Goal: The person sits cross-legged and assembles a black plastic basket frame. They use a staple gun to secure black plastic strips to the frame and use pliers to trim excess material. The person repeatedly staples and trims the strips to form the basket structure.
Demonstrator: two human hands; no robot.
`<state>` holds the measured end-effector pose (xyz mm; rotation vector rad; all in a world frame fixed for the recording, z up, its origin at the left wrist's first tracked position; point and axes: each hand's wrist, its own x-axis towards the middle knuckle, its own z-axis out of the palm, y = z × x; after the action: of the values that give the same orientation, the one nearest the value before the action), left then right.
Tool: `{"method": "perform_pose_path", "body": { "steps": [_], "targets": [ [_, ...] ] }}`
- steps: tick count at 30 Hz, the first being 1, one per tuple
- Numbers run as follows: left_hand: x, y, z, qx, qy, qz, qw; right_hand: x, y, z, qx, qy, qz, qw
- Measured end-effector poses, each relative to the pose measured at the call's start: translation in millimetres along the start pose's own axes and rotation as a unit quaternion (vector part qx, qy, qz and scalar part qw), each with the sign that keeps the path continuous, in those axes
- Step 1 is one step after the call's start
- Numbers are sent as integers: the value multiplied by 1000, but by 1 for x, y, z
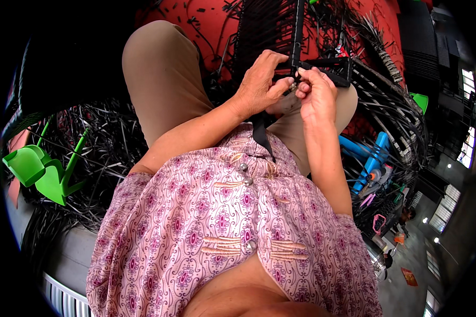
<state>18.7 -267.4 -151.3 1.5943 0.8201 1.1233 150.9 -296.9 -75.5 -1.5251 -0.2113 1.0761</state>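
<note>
The left hand [264, 79] and the right hand [317, 92] are meeting at the corner of a black frame [297, 39], which is lying near the right knee [346, 101]. The right grip is pressing its fingertips together; the left grip is curving there, but whether it is pinching, I cannot tell. Two green scoop-like containers [52, 182] are resting on black strips [100, 124], their contents staying unclear to me.

There are 1 left hand [260, 80] and 1 right hand [319, 96], together 2. Near, 1 patterned shirt [195, 216] has 3 round buttons [248, 181]. At the left there are 2 green plastic pieces [25, 166].
</note>
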Motion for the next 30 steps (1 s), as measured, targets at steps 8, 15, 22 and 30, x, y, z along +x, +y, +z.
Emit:
{"method": "perform_pose_path", "body": {
  "steps": [8, 15, 22, 30],
  "targets": [
    [-2, -1, 8, 1, 18, 7, 1000, -5, 2, 1, 21, 23, -8, 999],
    [-3, 5, 10, -14, 26, -18, 999, -5, -1, 4, -15, 21, -13, 1000],
    [-5, 7, 9, -29, 26, -46, 998, -3, 3, 6, -21, 11, -29, 999],
    [-5, 5, 16, -11, 52, -22, 998, 0, -14, -7, -71, -31, 27, 997]
  ]
}}
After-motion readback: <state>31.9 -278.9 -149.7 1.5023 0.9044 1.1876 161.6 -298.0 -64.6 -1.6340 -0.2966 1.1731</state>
